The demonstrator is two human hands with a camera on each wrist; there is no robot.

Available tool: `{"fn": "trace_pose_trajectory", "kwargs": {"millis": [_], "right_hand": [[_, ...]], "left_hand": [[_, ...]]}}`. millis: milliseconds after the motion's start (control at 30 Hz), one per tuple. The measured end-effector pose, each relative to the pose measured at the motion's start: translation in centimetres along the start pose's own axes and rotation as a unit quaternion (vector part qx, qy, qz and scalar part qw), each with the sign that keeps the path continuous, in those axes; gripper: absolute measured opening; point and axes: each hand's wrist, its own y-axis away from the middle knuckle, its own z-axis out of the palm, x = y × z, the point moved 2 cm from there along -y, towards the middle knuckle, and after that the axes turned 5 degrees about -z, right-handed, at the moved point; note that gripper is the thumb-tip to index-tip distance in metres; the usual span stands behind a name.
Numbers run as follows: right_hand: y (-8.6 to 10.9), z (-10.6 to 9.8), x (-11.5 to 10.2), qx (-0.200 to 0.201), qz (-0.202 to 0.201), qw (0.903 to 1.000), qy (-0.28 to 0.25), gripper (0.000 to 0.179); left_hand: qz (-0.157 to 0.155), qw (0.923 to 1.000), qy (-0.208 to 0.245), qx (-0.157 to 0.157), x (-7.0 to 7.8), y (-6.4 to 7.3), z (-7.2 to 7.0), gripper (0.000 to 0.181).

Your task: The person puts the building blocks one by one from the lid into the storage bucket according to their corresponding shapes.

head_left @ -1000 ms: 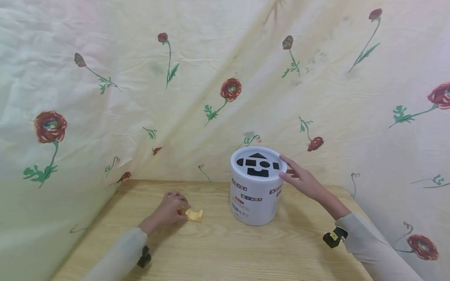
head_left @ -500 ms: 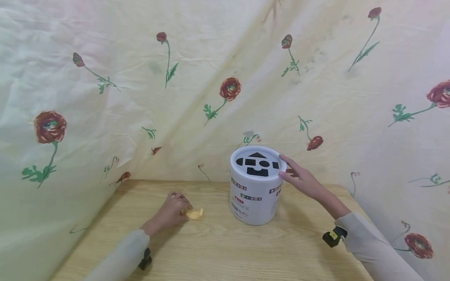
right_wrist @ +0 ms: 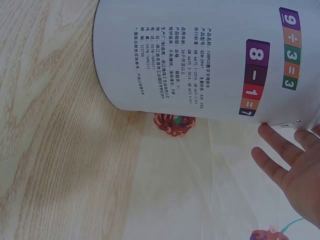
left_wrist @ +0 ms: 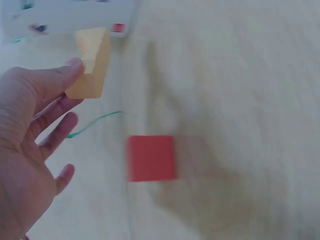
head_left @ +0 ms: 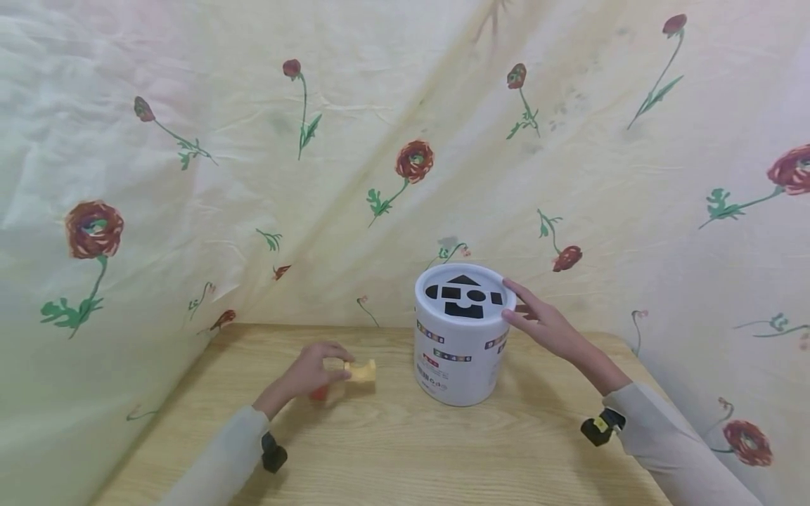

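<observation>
My left hand [head_left: 309, 368] pinches a yellow arch-shaped block [head_left: 363, 372] between thumb and fingers, just above the table. In the left wrist view, the thumb presses the side of this yellow block [left_wrist: 95, 65], whose notched edge shows. A red square-faced block [left_wrist: 151, 158] lies on the table below and beside that hand, partly hidden by it in the head view. On the right, a white bucket [head_left: 457, 362] stands upright, its lid [head_left: 487, 281] pierced by several dark shaped holes. My right hand [head_left: 549, 327] rests with extended fingers against the bucket's upper right rim.
The wooden table [head_left: 405, 450] ends at a cloth [head_left: 354, 211] printed with red flowers, which hangs behind and at both sides. Each wrist carries a small black camera, such as the right wrist's camera [head_left: 598, 427].
The left hand has lifted the yellow block slightly and moved it right, toward the bucket. The red block now shows below that hand. The right hand and bucket have stayed still.
</observation>
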Motion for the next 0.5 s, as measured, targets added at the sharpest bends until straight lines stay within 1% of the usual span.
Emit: {"fn": "trace_pose_trajectory", "kwargs": {"millis": [67, 133, 200, 267, 367, 500], "right_hand": [[0.0, 0.0, 0.0, 0.000, 0.000, 1.0000, -0.001, 0.069], [0.0, 0.0, 0.0, 0.000, 0.000, 1.0000, -0.002, 0.069], [0.1, 0.0, 0.1, 0.001, 0.000, 1.0000, -0.001, 0.069], [0.1, 0.1, 0.1, 0.001, 0.000, 1.0000, -0.001, 0.069], [0.1, 0.1, 0.1, 0.002, 0.001, 1.0000, -0.001, 0.069], [0.1, 0.1, 0.2, 0.003, 0.001, 1.0000, -0.001, 0.069]], "left_hand": [[-0.017, 0.9993, 0.033, -0.004, 0.4, -0.3, -0.7, 0.029], [-0.045, 0.9967, 0.068, -0.003, 0.9, -0.5, -1.3, 0.031], [-0.068, 0.9917, 0.109, 0.000, 1.3, -0.8, -2.0, 0.033], [-0.084, 0.9855, 0.147, 0.006, 1.7, -1.1, -2.7, 0.035], [-0.090, 0.9765, 0.195, 0.015, 2.4, -1.7, -3.5, 0.037], [-0.090, 0.9687, 0.229, 0.034, 3.5, -2.5, -4.6, 0.039]]}}
